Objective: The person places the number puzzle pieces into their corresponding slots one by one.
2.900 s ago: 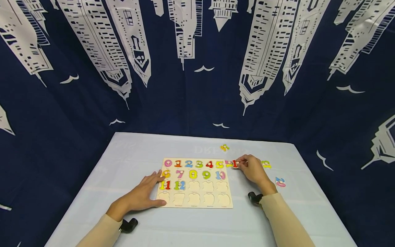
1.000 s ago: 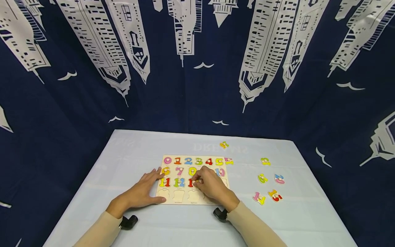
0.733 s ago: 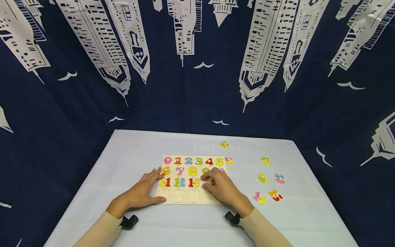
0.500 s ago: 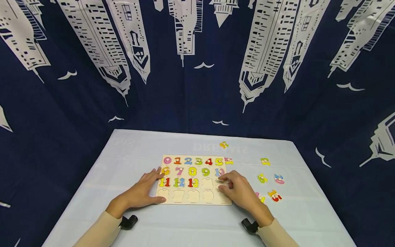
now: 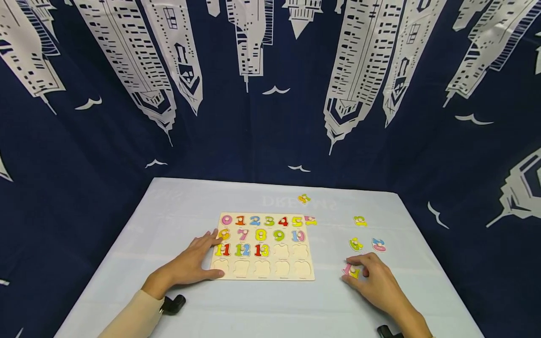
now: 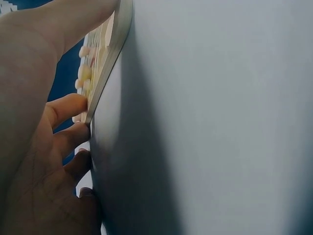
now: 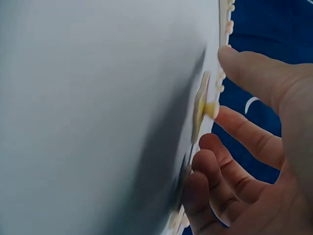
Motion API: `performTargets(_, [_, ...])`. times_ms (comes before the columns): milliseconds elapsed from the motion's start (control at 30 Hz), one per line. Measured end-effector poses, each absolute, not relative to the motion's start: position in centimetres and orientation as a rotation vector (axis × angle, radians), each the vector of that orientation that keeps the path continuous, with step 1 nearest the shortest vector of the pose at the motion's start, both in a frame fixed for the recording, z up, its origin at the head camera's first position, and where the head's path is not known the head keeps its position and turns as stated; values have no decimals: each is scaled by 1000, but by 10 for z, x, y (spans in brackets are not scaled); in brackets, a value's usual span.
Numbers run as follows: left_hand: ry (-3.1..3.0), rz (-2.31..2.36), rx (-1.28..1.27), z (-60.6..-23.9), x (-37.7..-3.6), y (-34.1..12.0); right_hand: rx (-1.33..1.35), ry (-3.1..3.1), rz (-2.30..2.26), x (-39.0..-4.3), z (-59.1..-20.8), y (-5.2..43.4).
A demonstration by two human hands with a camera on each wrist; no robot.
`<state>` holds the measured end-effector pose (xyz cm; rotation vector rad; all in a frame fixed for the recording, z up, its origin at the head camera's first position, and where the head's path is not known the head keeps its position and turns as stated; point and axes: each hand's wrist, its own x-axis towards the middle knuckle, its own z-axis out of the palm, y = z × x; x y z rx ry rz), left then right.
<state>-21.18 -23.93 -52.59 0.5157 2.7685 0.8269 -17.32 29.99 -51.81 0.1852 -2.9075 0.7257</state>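
A wooden number puzzle board (image 5: 262,278) lies on the pale table, with numbers 0 to 13 seated and its lower slots bare. My left hand (image 5: 204,256) rests flat at the board's left edge (image 6: 110,58), fingers (image 6: 73,105) straight against it. My right hand (image 5: 358,272) is on the table right of the board, fingers spread round a loose pink-and-yellow number piece (image 5: 350,270). In the right wrist view the index fingertip (image 7: 222,115) sits by the piece's peg (image 7: 211,108) and the thumb stands apart above it.
Loose number pieces lie right of the board: a yellow-green one (image 5: 355,243), a blue-pink one (image 5: 378,244), a yellow one (image 5: 360,220). Another lies at the board's top right corner (image 5: 310,220) and one farther back (image 5: 303,198). Dark printed curtains surround the table.
My right hand set the 13 into the board's third row, let it go and moved right to the pink-and-yellow piece. The left hand has stayed put.
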Motion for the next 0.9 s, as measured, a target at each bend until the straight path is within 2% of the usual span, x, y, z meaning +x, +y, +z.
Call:
performTargets(400, [2772, 834, 521, -527, -211, -238, 149, -2900, 782, -171, -521, 311])
performTargets(900, [2764, 836, 497, -526, -211, -239, 173, -2919, 779, -181, -512, 291])
